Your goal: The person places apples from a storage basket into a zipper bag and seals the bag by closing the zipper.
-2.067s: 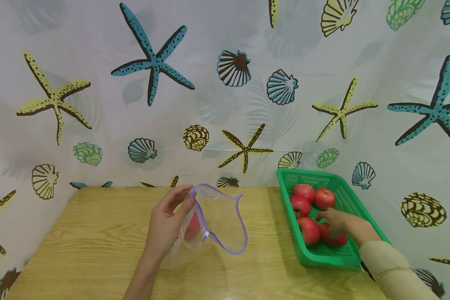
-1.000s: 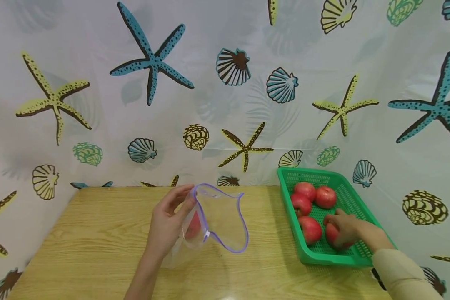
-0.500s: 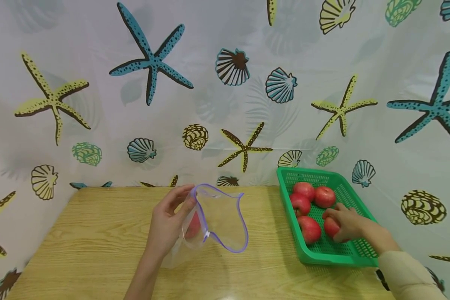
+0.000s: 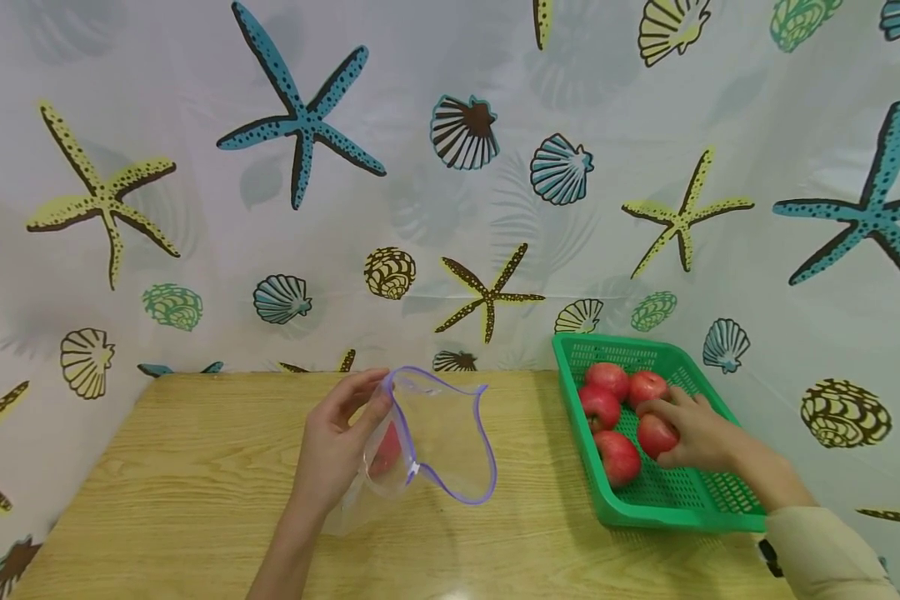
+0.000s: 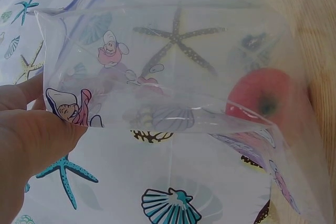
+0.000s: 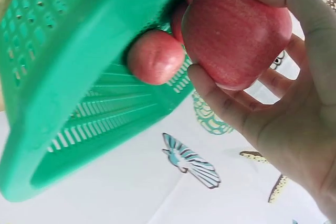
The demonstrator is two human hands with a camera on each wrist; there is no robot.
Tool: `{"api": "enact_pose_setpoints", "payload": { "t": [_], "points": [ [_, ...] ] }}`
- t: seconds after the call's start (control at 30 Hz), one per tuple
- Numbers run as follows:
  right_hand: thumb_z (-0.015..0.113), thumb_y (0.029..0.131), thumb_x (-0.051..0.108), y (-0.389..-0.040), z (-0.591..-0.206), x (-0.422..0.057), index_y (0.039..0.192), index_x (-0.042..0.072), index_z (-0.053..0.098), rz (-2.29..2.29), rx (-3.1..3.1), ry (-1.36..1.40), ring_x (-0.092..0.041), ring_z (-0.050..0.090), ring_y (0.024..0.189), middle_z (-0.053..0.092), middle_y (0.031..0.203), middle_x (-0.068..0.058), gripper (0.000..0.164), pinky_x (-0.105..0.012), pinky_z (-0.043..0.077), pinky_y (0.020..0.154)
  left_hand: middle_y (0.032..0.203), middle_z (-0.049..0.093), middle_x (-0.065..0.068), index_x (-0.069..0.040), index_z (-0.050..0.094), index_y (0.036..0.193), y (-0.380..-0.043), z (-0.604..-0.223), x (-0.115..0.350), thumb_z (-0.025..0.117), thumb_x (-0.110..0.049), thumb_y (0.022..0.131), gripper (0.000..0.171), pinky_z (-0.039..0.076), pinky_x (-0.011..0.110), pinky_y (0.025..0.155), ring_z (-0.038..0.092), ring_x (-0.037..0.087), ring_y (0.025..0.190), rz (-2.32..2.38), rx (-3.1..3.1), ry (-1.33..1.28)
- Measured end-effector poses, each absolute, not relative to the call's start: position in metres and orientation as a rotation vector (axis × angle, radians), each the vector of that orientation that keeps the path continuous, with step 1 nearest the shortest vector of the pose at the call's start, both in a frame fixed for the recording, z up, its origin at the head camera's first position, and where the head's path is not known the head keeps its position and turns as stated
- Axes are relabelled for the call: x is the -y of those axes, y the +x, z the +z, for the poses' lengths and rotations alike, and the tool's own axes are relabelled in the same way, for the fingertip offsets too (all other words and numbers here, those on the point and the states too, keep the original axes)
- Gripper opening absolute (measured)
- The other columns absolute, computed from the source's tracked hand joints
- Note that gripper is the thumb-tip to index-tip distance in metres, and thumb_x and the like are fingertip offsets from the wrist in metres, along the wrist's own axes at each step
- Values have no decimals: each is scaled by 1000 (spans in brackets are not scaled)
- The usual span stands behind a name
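My left hand (image 4: 339,442) pinches the rim of a clear zip bag (image 4: 450,442) with a purple zip edge, its mouth spread toward the right. Inside the bag lies one red apple (image 5: 258,98), seen through the plastic low in the bag. My right hand (image 4: 701,433) grips another red apple (image 6: 236,32) between thumb and fingers, over the green basket (image 4: 607,500). Several more apples (image 4: 618,458) rest along the basket's left and far side, close to the held one.
The basket stands at the right of the wooden table (image 4: 195,483). Behind the table hangs a white curtain (image 4: 435,217) printed with starfish and shells. A beige sleeve (image 4: 825,550) covers the right forearm.
My right hand reached onto the front apple in the basket, took hold of it and raised it slightly toward the far side. The left hand and bag stayed in place.
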State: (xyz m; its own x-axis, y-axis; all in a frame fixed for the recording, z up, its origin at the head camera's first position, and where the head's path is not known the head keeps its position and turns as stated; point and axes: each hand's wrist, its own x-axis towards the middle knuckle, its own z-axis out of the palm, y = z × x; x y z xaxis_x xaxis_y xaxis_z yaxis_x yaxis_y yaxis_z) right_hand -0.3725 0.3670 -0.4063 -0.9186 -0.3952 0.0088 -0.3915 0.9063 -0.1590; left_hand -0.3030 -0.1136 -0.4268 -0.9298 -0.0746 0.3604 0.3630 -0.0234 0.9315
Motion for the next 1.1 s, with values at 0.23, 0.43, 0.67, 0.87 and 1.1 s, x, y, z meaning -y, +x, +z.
{"api": "enact_pose_setpoints", "payload": {
  "t": [0.23, 0.43, 0.67, 0.87, 1.1],
  "points": [
    [80, 67, 17, -372, -398, -355, 121, 21, 61, -268, -3061, -698, -38, 45, 102, 47, 127, -15, 57, -37, 47, 68, 114, 67, -1, -16, 65, 125, -303, -427, 114, 69, -17, 94, 31, 53, 20, 94, 62, 12, 116, -2031, 1948, -313],
    [78, 69, 17, -371, -394, -343, 122, 22, 61, -275, -3088, -734, -37, 43, 105, 47, 128, -13, 56, -35, 48, 68, 114, 67, -1, -15, 65, 124, -303, -427, 113, 69, -16, 94, 30, 53, 22, 96, 63, 13, 115, -2043, 1935, -319],
    [78, 70, 17, -370, -385, -323, 126, 22, 60, -278, -3107, -800, -32, 44, 105, 49, 127, -9, 59, -35, 49, 69, 113, 67, 0, -16, 65, 125, -304, -428, 114, 68, -17, 95, 31, 53, 22, 95, 63, 13, 114, -2034, 1947, -337],
    [78, 70, 16, -369, -377, -306, 130, 23, 59, -281, -3124, -866, -30, 44, 108, 48, 130, -7, 63, -35, 49, 70, 114, 67, 0, -16, 65, 126, -304, -429, 114, 68, -17, 95, 30, 53, 23, 96, 62, 14, 115, -2036, 1943, -348],
    [79, 72, 17, -367, -370, -291, 128, 27, 60, -314, -3117, -921, -32, 44, 112, 47, 133, -6, 60, -35, 51, 68, 113, 67, 0, -15, 65, 125, -304, -428, 114, 68, -16, 95, 30, 53, 23, 96, 63, 13, 115, -2049, 1933, -348]
  ]
}}
